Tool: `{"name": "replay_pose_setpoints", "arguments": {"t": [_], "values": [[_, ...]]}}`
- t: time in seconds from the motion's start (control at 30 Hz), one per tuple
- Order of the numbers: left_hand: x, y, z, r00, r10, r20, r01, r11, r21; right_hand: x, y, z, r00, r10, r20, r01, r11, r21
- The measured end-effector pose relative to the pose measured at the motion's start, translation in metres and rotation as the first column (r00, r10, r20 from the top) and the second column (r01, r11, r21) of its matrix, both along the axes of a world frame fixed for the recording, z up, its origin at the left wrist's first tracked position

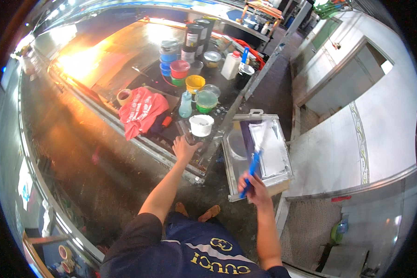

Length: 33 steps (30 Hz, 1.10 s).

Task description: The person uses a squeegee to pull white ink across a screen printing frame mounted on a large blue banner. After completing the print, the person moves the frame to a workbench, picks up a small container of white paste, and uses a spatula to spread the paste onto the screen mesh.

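My right hand (pixel 255 189) is closed around a blue-handled spatula (pixel 255 162), its pale upper end blurred over a framed printing screen (pixel 231 183). A white patch of paste or ink (pixel 272 157) covers the screen's right part. My left hand (pixel 185 150) reaches to the table's near corner, thumb and fingers apart, at a dark flat tool (pixel 184 131); whether it grips this is unclear. Just beyond that hand stands a white tub (pixel 201 125) with white stuff around its rim. A pale blue-green bottle (pixel 185 105) and a green-lidded tub (pixel 206 101) stand behind it.
A red plastic bag (pixel 144 111) and a tape roll (pixel 124 96) lie at the table's left edge. Farther back are a yellow tub (pixel 195 83), a red-lidded tub (pixel 180 68), black canisters (pixel 192 37) and a white red-capped jug (pixel 230 66). A white wall (pixel 329 139) stands right.
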State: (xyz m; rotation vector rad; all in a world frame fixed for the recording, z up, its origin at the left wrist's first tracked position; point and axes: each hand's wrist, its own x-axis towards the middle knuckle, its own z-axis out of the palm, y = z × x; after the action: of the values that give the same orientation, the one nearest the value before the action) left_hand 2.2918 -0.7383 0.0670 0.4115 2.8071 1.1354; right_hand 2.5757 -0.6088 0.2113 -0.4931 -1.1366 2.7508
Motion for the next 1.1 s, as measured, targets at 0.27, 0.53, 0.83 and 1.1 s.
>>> {"name": "replay_pose_setpoints", "arguments": {"t": [0.27,0.53,0.83,1.1], "values": [[0.023,0.055,-0.026,0.982,0.181,-0.046,-0.183,0.982,-0.046,0.326,-0.079,-0.072,0.325,-0.831,0.452,0.527,0.556,0.643],[0.025,0.064,-0.014,0.977,0.201,-0.072,-0.210,0.968,-0.140,0.479,-0.230,-0.172,-0.182,-0.581,0.794,0.748,0.442,0.495],[0.160,0.128,0.043,0.942,-0.182,0.281,-0.134,0.564,0.815,0.612,-0.162,-0.218,-0.016,-0.489,0.872,0.733,0.587,0.342],[0.296,0.251,0.078,0.519,-0.732,0.442,-0.393,0.254,0.883,0.625,0.144,-0.273,0.110,-0.830,0.547,0.115,0.557,0.823]]}}
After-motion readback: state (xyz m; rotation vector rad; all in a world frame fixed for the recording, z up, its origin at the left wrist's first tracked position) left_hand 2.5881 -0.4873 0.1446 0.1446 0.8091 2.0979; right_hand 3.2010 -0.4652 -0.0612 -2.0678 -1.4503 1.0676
